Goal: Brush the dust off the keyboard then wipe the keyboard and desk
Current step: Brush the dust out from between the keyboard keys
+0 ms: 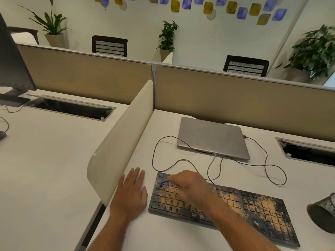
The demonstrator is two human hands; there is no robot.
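Observation:
A black keyboard (253, 211) lies on the white desk (163, 232), its keys covered in patches of tan dust. My right hand (188, 185) hovers over the keyboard's far left corner and grips a small blue brush (162, 182) whose tip touches the top-left keys. My left hand (131, 192) rests flat on the desk just left of the keyboard, fingers straight and together. No wiping cloth is visible.
A closed grey laptop (212, 137) sits behind the keyboard, with a thin cable (268, 165) looping across the desk. A mesh pen holder (324, 212) stands at the right edge. A cream divider (119, 142) borders the desk on the left.

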